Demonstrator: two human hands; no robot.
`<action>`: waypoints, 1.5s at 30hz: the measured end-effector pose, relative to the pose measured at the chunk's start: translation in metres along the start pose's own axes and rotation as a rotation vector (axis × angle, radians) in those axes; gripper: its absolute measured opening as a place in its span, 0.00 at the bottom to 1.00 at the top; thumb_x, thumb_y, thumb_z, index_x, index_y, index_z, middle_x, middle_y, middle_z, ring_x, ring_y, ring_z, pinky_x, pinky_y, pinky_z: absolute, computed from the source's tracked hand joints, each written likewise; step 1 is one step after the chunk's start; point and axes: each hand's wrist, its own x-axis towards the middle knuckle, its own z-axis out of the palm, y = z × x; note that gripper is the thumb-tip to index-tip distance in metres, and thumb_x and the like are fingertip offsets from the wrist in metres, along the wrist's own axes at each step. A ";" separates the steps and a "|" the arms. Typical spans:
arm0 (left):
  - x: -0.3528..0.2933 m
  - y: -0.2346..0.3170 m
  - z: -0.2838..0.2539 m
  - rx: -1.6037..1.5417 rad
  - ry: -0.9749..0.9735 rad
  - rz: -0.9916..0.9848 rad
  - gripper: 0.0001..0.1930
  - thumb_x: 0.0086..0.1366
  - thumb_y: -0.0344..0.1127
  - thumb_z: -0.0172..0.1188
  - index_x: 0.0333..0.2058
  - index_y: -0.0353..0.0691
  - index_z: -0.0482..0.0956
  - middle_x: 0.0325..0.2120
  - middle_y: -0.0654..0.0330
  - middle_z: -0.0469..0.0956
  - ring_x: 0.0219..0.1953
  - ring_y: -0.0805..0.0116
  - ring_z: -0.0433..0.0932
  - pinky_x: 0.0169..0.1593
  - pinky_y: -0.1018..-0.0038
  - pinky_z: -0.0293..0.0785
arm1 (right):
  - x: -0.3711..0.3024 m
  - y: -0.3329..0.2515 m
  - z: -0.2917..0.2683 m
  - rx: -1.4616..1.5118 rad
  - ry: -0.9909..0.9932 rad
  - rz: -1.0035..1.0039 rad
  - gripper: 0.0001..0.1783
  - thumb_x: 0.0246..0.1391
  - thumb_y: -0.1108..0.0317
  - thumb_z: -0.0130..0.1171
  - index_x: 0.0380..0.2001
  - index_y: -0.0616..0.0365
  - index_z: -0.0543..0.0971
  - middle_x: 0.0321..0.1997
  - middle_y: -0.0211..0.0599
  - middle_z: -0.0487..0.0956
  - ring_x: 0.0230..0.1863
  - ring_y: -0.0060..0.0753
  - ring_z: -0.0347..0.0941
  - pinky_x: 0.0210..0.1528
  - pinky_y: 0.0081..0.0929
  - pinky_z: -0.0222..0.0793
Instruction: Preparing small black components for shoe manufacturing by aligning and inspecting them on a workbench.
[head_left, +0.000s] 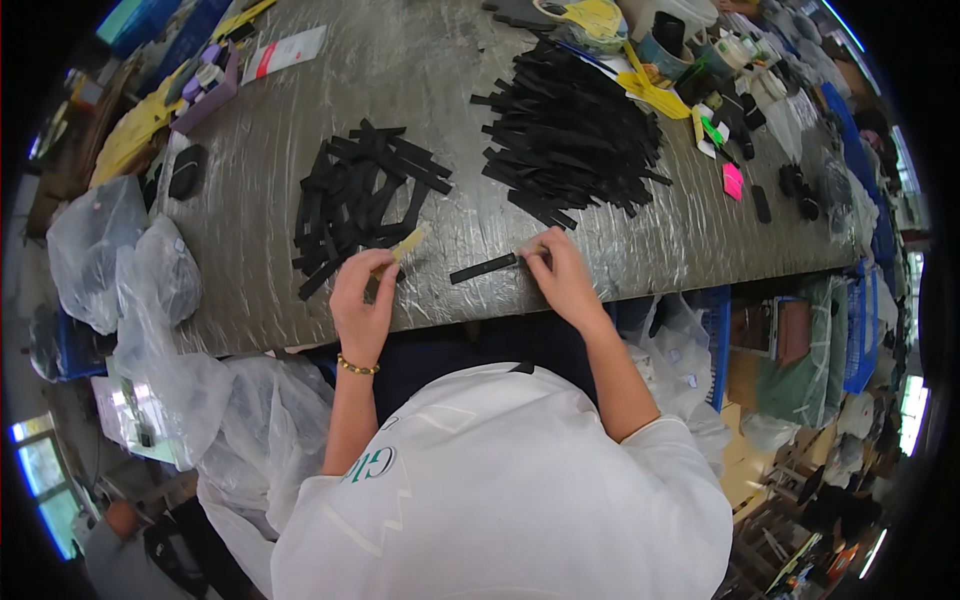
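Between the thumb and fingers of my left hand (364, 300) is a short yellowish strip (409, 243), its free end pointing up and away to the right. My right hand (562, 272) pinches the right end of a flat black strip (484, 268), which lies low over the table near its front edge. Beyond my left hand lies a loose, tangled pile of black strips (345, 195). A larger, denser heap of black strips (575, 130) spreads out past my right hand.
The table (240, 250) has a shiny plastic-like cover. Far right stand tubs (668, 50) beside yellow pieces (655, 95) and a pink note (733, 181). At the left are a box of small bottles (208, 85), a black object (188, 172) and clear plastic bags (95, 250).
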 end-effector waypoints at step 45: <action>-0.008 -0.002 0.009 -0.022 -0.068 0.009 0.07 0.61 0.24 0.65 0.38 0.35 0.81 0.38 0.54 0.82 0.40 0.59 0.81 0.45 0.70 0.76 | 0.035 0.007 -0.050 -0.199 0.083 -0.128 0.12 0.54 0.76 0.61 0.42 0.61 0.74 0.44 0.46 0.73 0.46 0.52 0.73 0.47 0.39 0.69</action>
